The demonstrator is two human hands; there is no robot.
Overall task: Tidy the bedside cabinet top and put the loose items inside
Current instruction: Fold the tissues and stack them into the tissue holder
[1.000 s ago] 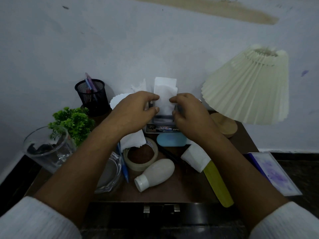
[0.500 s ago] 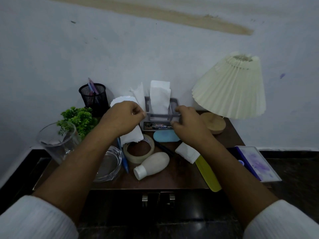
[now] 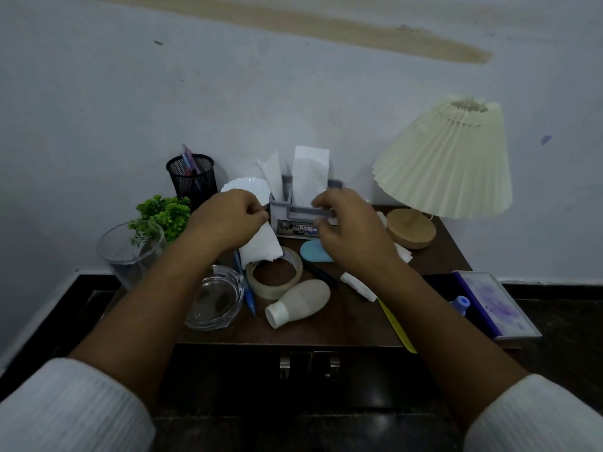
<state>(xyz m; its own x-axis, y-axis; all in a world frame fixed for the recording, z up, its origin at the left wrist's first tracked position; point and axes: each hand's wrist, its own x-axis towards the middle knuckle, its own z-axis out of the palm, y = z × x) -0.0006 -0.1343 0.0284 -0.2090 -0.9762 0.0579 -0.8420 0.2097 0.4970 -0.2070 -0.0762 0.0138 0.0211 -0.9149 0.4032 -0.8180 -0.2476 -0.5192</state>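
Note:
The brown cabinet top (image 3: 346,324) holds a grey tissue holder (image 3: 295,220) at the back with white tissues (image 3: 308,174) standing in it. My left hand (image 3: 225,223) is just left of the holder and pinches a loose white tissue (image 3: 261,249) that hangs over a tape roll (image 3: 274,280). My right hand (image 3: 349,233) hovers in front of the holder's right end, fingers loosely curled, with nothing seen in them. Loose items lie nearer: a white bottle (image 3: 300,305) on its side, a blue pen (image 3: 246,293), a black pen (image 3: 321,277), a blue oval pad (image 3: 311,251), a folded tissue (image 3: 359,285), a yellow ruler (image 3: 396,327).
A pleated lamp (image 3: 447,164) stands back right. A mesh pen cup (image 3: 192,177), a white plate (image 3: 244,187), a green plant (image 3: 163,213), a glass jug (image 3: 130,249) and a glass ashtray (image 3: 215,298) crowd the left. A purple book (image 3: 492,305) overhangs the right edge. Shut doors with handles (image 3: 284,367) are below.
Both hands have come off the tissues and the holder and drawn back a little toward me. The left hand still holds its loose tissue. The camera has moved back.

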